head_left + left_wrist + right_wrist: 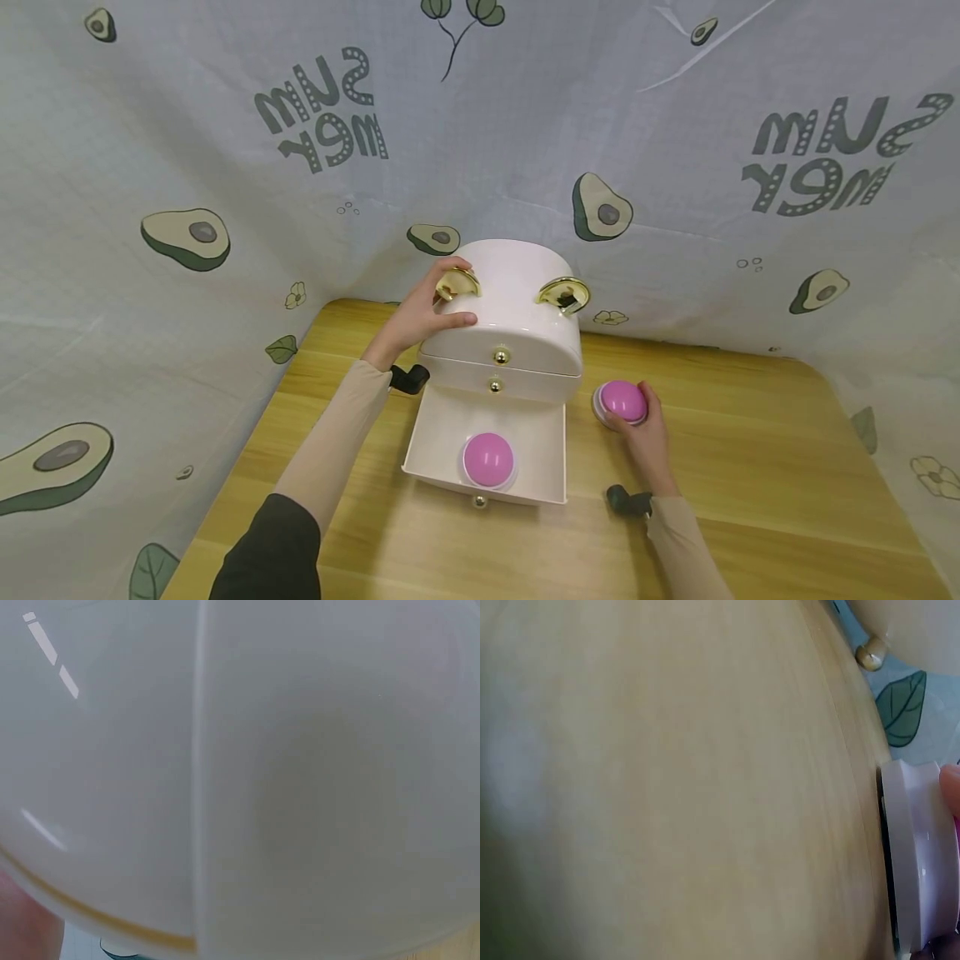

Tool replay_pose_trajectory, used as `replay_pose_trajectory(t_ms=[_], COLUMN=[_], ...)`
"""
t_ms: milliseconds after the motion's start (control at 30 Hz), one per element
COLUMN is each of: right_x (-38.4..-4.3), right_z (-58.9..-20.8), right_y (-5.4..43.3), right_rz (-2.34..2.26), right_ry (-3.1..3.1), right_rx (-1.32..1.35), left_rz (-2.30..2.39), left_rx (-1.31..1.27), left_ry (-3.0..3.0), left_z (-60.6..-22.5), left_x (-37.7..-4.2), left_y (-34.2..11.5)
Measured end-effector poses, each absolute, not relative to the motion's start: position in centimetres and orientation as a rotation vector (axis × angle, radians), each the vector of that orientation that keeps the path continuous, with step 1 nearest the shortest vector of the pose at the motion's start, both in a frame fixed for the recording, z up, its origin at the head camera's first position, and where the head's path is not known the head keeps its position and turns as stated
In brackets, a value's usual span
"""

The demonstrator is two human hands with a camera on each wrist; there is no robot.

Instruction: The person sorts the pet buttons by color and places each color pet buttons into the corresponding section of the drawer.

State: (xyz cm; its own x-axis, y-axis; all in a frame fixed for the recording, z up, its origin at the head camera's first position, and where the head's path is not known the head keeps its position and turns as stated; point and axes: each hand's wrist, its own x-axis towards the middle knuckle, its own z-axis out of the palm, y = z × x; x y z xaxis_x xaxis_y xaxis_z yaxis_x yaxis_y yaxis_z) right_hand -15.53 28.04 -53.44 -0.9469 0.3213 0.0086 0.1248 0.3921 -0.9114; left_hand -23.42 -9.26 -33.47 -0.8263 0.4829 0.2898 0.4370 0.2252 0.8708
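Observation:
A white drawer box (517,292) with gold ear-shaped trims and small gold knobs stands on the table. My left hand (420,312) grips its upper left side around the gold ear (458,284), thumb lying across the front. The lowest drawer (540,442) is pulled out and holds a pink-domed button (488,460) on a white base. To the right of the box, my right hand (647,437) pinches a second pink-domed button (624,401) between thumb and fingers. Its white base (922,855) shows close over the tabletop in the right wrist view.
The wooden table (750,450) meets a hanging cloth (675,267) printed with avocados close behind the box. Black wrist-worn cameras sit on both wrists. White box surface fills most of the left wrist view.

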Motion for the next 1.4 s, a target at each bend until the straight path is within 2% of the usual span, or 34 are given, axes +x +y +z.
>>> replay_pose_trajectory(t_ms=[400,567,733,1000,1233,1400], right_x=[-15.4,-15.0,-14.5,-13.4,-11.9,-10.9], right_z=[-53.6,-53.0,-51.1,-47.9,-45.4,-43.9], right_y=[28.3,28.3,27.9,27.0,26.2,25.4], right_rz=[1.634,1.664,1.657,1.72,1.747,1.813], right_ry=[-2.389,-2.359,-2.382,-2.303,-2.257,-2.194], right_rx=[-0.46,-0.453,-0.382,-0.224,-0.123,-0.06], left_rz=[1.709,1.704,1.698,1.702,1.725,1.742], left_rx=[0.915,0.941,0.913,0.919,0.924,0.953], left_ry=[2.407,2.431,2.445,2.423,2.424,2.418], left_z=[-33.5,-35.7,-36.1,-33.7,-36.2,-36.6], left_x=[-23.4,-25.1,-25.4,-23.5,-25.6,-25.9], left_y=[-9.1,-9.2,-9.3,-9.1,-9.4,-9.6])
